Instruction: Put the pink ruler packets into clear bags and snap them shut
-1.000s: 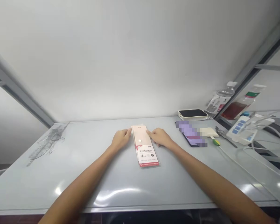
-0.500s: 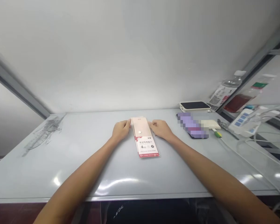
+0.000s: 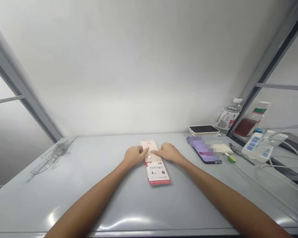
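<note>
A flat ruler set (image 3: 159, 172) in a clear sleeve lies on the grey desk in front of me, pink at its far part, white with a red band at its near end. A small round white button shows on the pink part. My left hand (image 3: 134, 156) grips its left edge, thumb laid over the top and fingers curled at the side. On the opposite edge my right hand (image 3: 169, 152) does the same, its thumb pointing inward across the pink part. Both thumbtips are close to each other. The fingers' undersides are hidden.
To the right lie a purple phone (image 3: 205, 150), a white-cased phone (image 3: 204, 129), a cream block (image 3: 223, 148) with a cable, and a power strip (image 3: 257, 145). A clear bottle (image 3: 228, 115) and a bottle of red liquid (image 3: 252, 120) stand behind. A dark drawing (image 3: 51, 158) marks the left side.
Both thumbs have moved inward from the edges onto the top of the ruler set. The camera view has tilted up, so everything sits lower in the picture.
</note>
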A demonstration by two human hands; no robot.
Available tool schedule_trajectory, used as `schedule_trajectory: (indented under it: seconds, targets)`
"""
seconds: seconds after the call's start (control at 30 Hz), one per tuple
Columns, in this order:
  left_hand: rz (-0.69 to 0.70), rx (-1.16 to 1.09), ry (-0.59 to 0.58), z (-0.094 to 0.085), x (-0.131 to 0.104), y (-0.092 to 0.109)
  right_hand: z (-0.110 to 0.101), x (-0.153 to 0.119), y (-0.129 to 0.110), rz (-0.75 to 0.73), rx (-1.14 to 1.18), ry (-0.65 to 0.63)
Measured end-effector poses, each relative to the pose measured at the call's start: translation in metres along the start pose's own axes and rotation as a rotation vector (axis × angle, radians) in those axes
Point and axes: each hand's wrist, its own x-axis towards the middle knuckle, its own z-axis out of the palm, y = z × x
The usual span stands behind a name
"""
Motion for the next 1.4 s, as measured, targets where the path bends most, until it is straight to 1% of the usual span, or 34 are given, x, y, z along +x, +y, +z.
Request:
schedule_trajectory:
  seconds: [0.1,0.17,0.4,0.57,0.7,0.83,0.97,1.03,1.17,1.27,1.4]
  targets:
    - [-0.025,0.013,-0.017,0.001,-0.001,0.002,0.000,-0.001,0.000,-0.012,0.046,-0.040]
    - [-0.032,0.028,-0.021,0.001,-0.001,0.003,0.002,-0.002,0.001,-0.023,0.075,-0.038]
    - [-0.033,0.084,0.004,0.002,-0.004,0.005,0.008,-0.003,-0.001,-0.073,0.050,0.118]
    - [-0.022,0.092,0.034,-0.001,-0.009,0.008,0.008,-0.007,-0.004,-0.121,0.034,0.147]
    - [-0.025,0.079,0.051,0.002,-0.008,0.007,0.012,-0.005,-0.001,-0.130,0.048,0.174]
    - [-0.042,0.057,0.052,0.006,-0.005,0.002,0.017,0.000,0.002,-0.120,0.119,0.183]
    - [-0.069,0.052,0.052,0.002,-0.007,0.002,0.019,0.004,0.000,-0.132,0.265,0.194]
    - [-0.073,0.061,0.056,0.000,-0.008,0.004,0.020,0.004,-0.002,-0.151,0.349,0.163]
    - [-0.061,0.081,0.093,0.001,-0.009,0.007,0.023,0.001,-0.004,-0.210,0.494,0.039]
    - [-0.059,0.071,0.122,0.000,-0.007,0.009,0.021,-0.003,-0.006,-0.264,0.577,0.018]
    - [-0.062,0.059,0.118,-0.001,-0.007,0.010,0.019,-0.004,-0.006,-0.263,0.670,-0.015]
